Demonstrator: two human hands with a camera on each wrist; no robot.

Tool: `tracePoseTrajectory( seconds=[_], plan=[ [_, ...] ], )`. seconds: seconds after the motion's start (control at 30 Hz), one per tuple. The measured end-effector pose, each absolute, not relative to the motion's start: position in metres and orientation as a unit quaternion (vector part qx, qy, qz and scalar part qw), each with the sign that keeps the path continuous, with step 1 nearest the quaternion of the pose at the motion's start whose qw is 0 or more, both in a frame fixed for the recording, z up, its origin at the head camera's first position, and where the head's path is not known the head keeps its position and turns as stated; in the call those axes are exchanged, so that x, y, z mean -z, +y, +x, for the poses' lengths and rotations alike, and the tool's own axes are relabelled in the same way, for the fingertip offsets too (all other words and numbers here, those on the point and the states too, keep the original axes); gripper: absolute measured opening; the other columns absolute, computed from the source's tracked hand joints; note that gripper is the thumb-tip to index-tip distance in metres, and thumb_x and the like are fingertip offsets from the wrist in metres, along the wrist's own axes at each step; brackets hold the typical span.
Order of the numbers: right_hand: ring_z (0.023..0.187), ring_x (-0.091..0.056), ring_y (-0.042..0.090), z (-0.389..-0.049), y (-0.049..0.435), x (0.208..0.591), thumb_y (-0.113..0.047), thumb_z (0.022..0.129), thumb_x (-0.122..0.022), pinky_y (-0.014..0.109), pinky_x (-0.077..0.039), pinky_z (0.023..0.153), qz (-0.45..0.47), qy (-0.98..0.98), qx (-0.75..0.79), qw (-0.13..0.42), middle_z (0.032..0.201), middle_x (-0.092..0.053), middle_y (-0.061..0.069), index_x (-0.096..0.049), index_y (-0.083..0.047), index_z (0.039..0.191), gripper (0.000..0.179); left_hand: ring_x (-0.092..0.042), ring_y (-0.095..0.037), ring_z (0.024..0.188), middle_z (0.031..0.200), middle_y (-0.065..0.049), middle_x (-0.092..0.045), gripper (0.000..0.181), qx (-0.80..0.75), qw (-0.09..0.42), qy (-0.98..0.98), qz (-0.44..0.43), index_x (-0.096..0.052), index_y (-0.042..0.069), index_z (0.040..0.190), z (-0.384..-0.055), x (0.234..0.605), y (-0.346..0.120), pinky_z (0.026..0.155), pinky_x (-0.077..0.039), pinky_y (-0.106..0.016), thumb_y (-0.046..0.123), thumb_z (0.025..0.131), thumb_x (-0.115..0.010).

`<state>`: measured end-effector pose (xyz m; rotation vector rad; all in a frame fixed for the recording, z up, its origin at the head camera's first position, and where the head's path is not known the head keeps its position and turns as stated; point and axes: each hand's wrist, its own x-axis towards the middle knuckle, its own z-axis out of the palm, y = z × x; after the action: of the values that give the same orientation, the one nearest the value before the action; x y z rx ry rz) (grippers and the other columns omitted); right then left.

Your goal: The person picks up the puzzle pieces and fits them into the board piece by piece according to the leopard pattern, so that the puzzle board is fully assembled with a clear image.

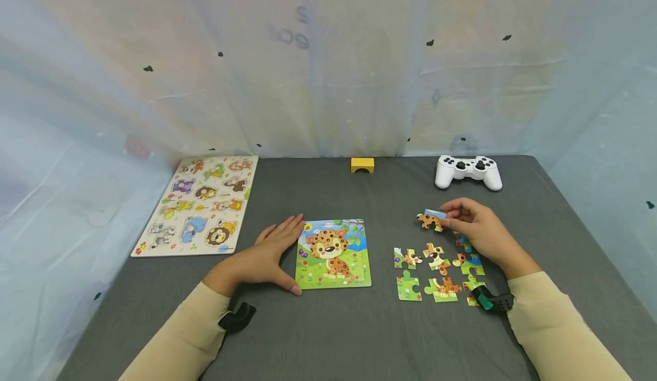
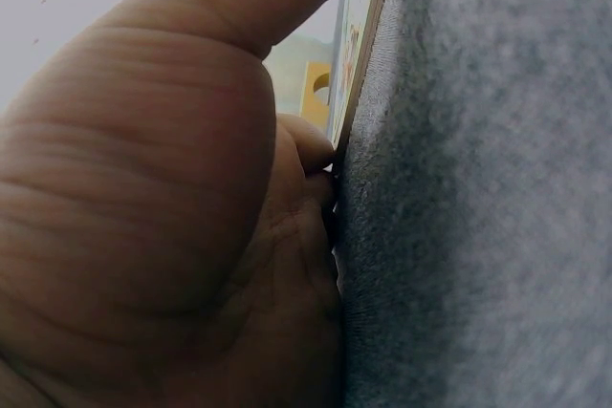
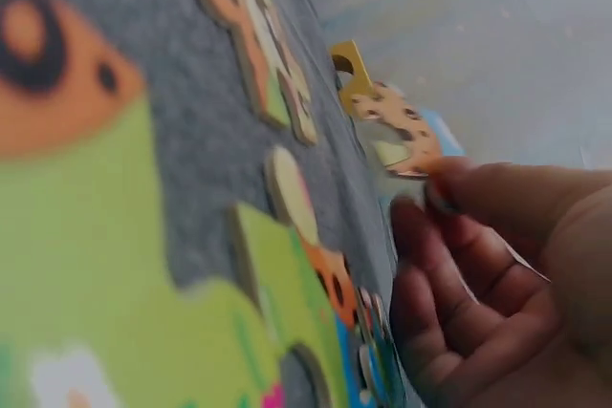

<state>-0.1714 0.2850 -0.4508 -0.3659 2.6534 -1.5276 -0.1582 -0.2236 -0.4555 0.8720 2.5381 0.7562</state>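
Note:
My left hand point(image 1: 262, 258) lies spread along the left edge of a square puzzle board point(image 1: 333, 281) with a leopard cub picture, thumb near its lower corner and fingers near its upper one. In the left wrist view the palm fills much of the frame beside the board's thin side. My right hand point(image 1: 477, 227) pinches a puzzle piece point(image 1: 430, 220), orange with dark spots and a blue edge, between thumb and fingertips. The right wrist view has that piece point(image 3: 416, 131) held up off the table. Several loose puzzle pieces point(image 1: 445, 291) lie below and left of this hand, some partly hidden by it.
An animal puzzle board point(image 1: 171, 218) with knobs lies at the back left. A yellow arch block point(image 1: 362, 164) stands at the back edge, and a white game controller point(image 1: 468, 171) rests at the back right. Plastic sheeting point(image 1: 354, 73) hangs behind the grey table point(image 1: 328, 341).

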Motion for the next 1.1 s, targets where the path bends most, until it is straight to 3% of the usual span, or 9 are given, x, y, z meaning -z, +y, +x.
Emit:
tracePoseTrajectory(
  seconds=[0.13,0.27,0.37,0.5,0.83,1.1],
  plan=[
    [0.095,-0.075,0.023,-0.169,0.276,0.444,-0.02,0.111,-0.069,0.034,-0.061,0.078,-0.114,0.846,0.519,0.038,0.109,-0.074,0.017,-0.067,0.003,0.131,0.031,0.007,-0.024,0.165,0.182,-0.005,0.004,0.149,-0.265,0.174,0.897,0.307,-0.008,0.009,0.176,-0.158,0.458,-0.224,0.126,0.004,-0.06,0.071,0.07,-0.094],
    [0.084,-0.073,0.029,-0.164,0.262,0.433,-0.023,0.111,-0.07,0.037,-0.059,0.065,-0.108,0.845,0.521,0.049,0.098,-0.075,0.018,-0.07,0.0,0.128,0.029,0.007,-0.024,0.165,0.182,-0.004,0.004,0.15,-0.264,0.172,0.898,0.309,-0.009,0.01,0.176,-0.158,0.459,-0.224,0.126,0.004,-0.06,0.072,0.07,-0.094],
    [0.079,-0.071,0.031,-0.159,0.25,0.424,-0.017,0.11,-0.07,0.037,-0.06,0.064,-0.116,0.831,0.54,0.057,0.094,-0.073,0.02,-0.07,0.002,0.129,0.027,0.006,-0.025,0.165,0.182,-0.004,0.003,0.15,-0.264,0.17,0.898,0.308,-0.009,0.01,0.176,-0.158,0.459,-0.225,0.126,0.003,-0.06,0.072,0.07,-0.094],
    [0.08,-0.072,0.029,-0.152,0.234,0.417,-0.007,0.109,-0.068,0.041,-0.064,0.075,-0.14,0.807,0.569,0.069,0.099,-0.073,0.021,-0.071,0.006,0.128,0.023,0.006,-0.025,0.165,0.182,-0.004,0.003,0.15,-0.261,0.172,0.899,0.306,-0.009,0.01,0.176,-0.158,0.459,-0.225,0.126,0.003,-0.06,0.073,0.07,-0.094],
    [0.093,-0.074,0.037,-0.15,0.191,0.414,0.0,0.109,-0.066,0.048,-0.063,0.083,-0.194,0.783,0.579,0.117,0.105,-0.068,0.02,-0.069,0.007,0.129,0.022,0.005,-0.026,0.166,0.182,-0.005,0.002,0.149,-0.262,0.17,0.899,0.305,-0.01,0.01,0.176,-0.157,0.46,-0.225,0.126,0.003,-0.062,0.071,0.07,-0.094],
    [0.091,-0.073,0.038,-0.154,0.157,0.417,-0.007,0.109,-0.068,0.046,-0.064,0.082,-0.211,0.775,0.582,0.128,0.104,-0.071,0.016,-0.07,0.004,0.129,0.022,0.005,-0.026,0.166,0.182,-0.005,0.002,0.149,-0.264,0.169,0.899,0.307,-0.01,0.011,0.176,-0.159,0.46,-0.224,0.126,0.003,-0.062,0.071,0.07,-0.095]
  ],
)
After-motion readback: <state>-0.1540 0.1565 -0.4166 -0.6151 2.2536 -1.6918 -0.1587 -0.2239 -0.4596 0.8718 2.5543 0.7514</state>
